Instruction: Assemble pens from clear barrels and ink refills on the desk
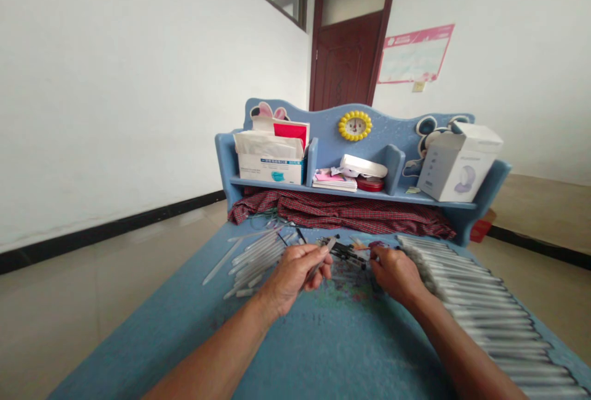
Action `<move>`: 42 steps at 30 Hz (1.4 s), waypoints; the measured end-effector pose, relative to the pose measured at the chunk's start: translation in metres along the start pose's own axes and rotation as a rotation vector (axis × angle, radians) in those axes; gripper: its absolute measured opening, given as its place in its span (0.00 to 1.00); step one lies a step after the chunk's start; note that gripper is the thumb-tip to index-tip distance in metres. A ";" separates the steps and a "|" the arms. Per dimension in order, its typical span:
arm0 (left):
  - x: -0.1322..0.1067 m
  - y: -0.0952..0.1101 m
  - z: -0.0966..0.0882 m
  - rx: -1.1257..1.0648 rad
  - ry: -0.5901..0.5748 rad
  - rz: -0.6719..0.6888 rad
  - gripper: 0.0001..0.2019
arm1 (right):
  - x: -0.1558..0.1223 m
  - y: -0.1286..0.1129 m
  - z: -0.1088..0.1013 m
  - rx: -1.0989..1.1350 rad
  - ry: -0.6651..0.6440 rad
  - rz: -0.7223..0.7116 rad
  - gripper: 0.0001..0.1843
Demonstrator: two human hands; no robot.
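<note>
My left hand (295, 272) is curled round a thin grey pen barrel (323, 255) that pokes out past its fingers. My right hand (397, 274) is closed in a pinch over small dark parts (344, 251) lying on the blue desk (323, 338); what its fingers hold is hidden. The two hands sit close together at the desk's middle. Left of my left hand lies a loose pile of several grey barrels (258, 255). Along the right side, several grey pens (480, 308) lie side by side in a long row.
A blue shelf (351, 194) stands at the desk's back with a mask box (270, 166), pink booklets (335, 180), a red tin (369, 184), a white carton (457, 163) and a yellow clock (354, 125). Red checked cloth (341, 210) lies under it. A dark door (344, 61) is behind.
</note>
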State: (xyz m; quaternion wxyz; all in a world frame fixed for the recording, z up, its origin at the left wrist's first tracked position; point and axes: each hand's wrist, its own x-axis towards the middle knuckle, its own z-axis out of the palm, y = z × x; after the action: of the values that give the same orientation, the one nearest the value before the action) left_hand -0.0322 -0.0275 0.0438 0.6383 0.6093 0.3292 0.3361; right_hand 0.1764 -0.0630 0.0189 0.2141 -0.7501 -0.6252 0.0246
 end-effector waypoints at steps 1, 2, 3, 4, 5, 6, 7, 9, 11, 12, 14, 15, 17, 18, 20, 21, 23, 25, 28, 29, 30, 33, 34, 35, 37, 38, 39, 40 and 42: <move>0.000 0.000 0.000 0.018 -0.004 -0.002 0.16 | 0.000 -0.003 -0.002 0.185 0.020 -0.019 0.10; 0.000 0.000 0.001 0.037 -0.008 -0.002 0.16 | -0.001 -0.005 -0.005 0.396 0.018 -0.038 0.09; 0.000 0.000 0.001 0.058 -0.015 0.000 0.16 | -0.002 -0.008 -0.007 0.611 -0.001 -0.054 0.09; 0.000 -0.001 0.001 0.080 -0.024 0.002 0.16 | -0.003 -0.011 -0.009 0.806 -0.029 -0.069 0.09; 0.000 -0.001 0.001 0.105 -0.036 0.006 0.16 | -0.004 -0.014 -0.011 0.962 -0.057 -0.085 0.10; 0.000 -0.001 0.002 0.132 -0.051 0.009 0.16 | -0.005 -0.016 -0.013 1.075 -0.079 -0.102 0.11; -0.001 -0.001 0.002 0.157 -0.066 0.013 0.16 | -0.007 -0.017 -0.014 1.152 -0.095 -0.124 0.11; -0.002 -0.001 0.003 0.202 -0.088 0.017 0.16 | -0.008 -0.018 -0.016 1.244 -0.118 -0.159 0.11; -0.002 -0.001 0.004 0.240 -0.108 0.014 0.16 | -0.010 -0.018 -0.016 1.289 -0.131 -0.169 0.10; -0.003 -0.001 0.004 0.256 -0.117 0.011 0.16 | -0.010 -0.018 -0.016 1.302 -0.136 -0.170 0.09; -0.003 -0.002 0.005 0.284 -0.137 0.010 0.15 | -0.010 -0.018 -0.015 1.311 -0.153 -0.174 0.09; -0.003 -0.002 0.005 0.294 -0.148 0.011 0.15 | -0.010 -0.018 -0.014 1.312 -0.164 -0.179 0.09; -0.003 -0.003 0.006 0.307 -0.164 0.011 0.15 | -0.011 -0.018 -0.013 1.315 -0.182 -0.191 0.09; -0.003 -0.003 0.006 0.311 -0.168 0.010 0.15 | -0.011 -0.018 -0.012 1.314 -0.188 -0.197 0.09; -0.004 -0.002 0.006 0.314 -0.170 0.009 0.15 | -0.012 -0.019 -0.012 1.307 -0.195 -0.202 0.09; -0.004 -0.002 0.006 0.316 -0.171 0.011 0.15 | -0.013 -0.019 -0.012 1.301 -0.197 -0.199 0.09; -0.004 -0.002 0.006 0.321 -0.174 0.012 0.15 | -0.014 -0.020 -0.013 1.294 -0.199 -0.188 0.10; -0.004 -0.001 0.006 0.329 -0.177 0.014 0.15 | -0.014 -0.021 -0.013 1.292 -0.199 -0.183 0.10; -0.004 -0.002 0.006 0.348 -0.174 0.015 0.15 | -0.015 -0.021 -0.013 1.281 -0.202 -0.183 0.10; -0.004 -0.002 0.006 0.357 -0.173 0.015 0.15 | -0.015 -0.021 -0.012 1.275 -0.198 -0.183 0.10; -0.004 -0.003 0.007 0.367 -0.172 0.015 0.15 | -0.015 -0.021 -0.012 1.268 -0.190 -0.185 0.10; -0.004 -0.003 0.007 0.400 -0.161 0.017 0.16 | -0.015 -0.022 -0.011 1.225 -0.155 -0.206 0.09; -0.004 -0.003 0.007 0.410 -0.156 0.017 0.16 | -0.016 -0.022 -0.011 1.203 -0.141 -0.217 0.09; -0.004 -0.003 0.008 0.420 -0.152 0.016 0.16 | -0.016 -0.022 -0.011 1.182 -0.128 -0.228 0.09; -0.004 -0.003 0.008 0.431 -0.151 0.017 0.16 | -0.016 -0.023 -0.011 1.149 -0.115 -0.244 0.08; -0.004 -0.003 0.008 0.433 -0.154 0.018 0.16 | -0.017 -0.024 -0.012 1.140 -0.112 -0.247 0.08; -0.004 -0.003 0.008 0.433 -0.158 0.019 0.16 | -0.017 -0.024 -0.012 1.135 -0.113 -0.247 0.09; -0.004 -0.002 0.008 0.431 -0.161 0.020 0.16 | -0.017 -0.024 -0.012 1.132 -0.117 -0.246 0.09; -0.004 -0.002 0.008 0.425 -0.171 0.020 0.16 | -0.017 -0.024 -0.013 1.132 -0.126 -0.242 0.10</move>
State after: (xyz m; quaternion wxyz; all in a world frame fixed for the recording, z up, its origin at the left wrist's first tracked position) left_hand -0.0276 -0.0354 0.0418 0.5179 0.7595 0.3312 0.2129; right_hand 0.1547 -0.0798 0.0355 0.5454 -0.4391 -0.6077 0.3747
